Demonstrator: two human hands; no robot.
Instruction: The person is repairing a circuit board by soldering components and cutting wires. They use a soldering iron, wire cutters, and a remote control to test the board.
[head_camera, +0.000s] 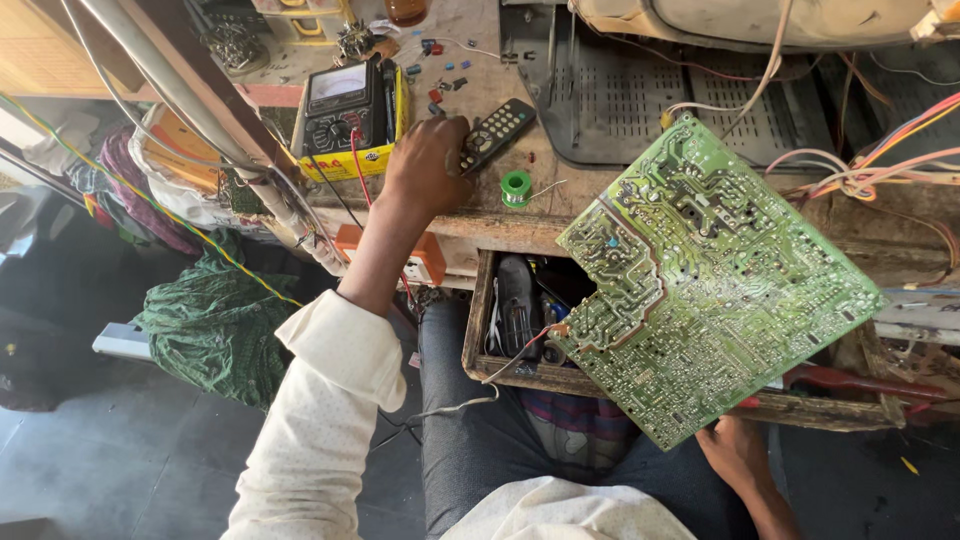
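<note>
- Green circuit board (715, 285): we hold it tilted over the lap and the open wooden drawer (478, 330), solder side up, well apart from the remote.
- Right hand (738, 452): we grip the board's lower edge from beneath; the fingers are hidden behind the board.
- Left hand (428, 165): we reach onto the workbench (500, 70) and close the fingers over the near end of the black remote control (497, 131).
- Analog multimeter (345, 110): it sits just left of that hand, on a yellow box.
- Green solder spool (516, 186): it lies near the bench edge, just beside the remote.
</note>
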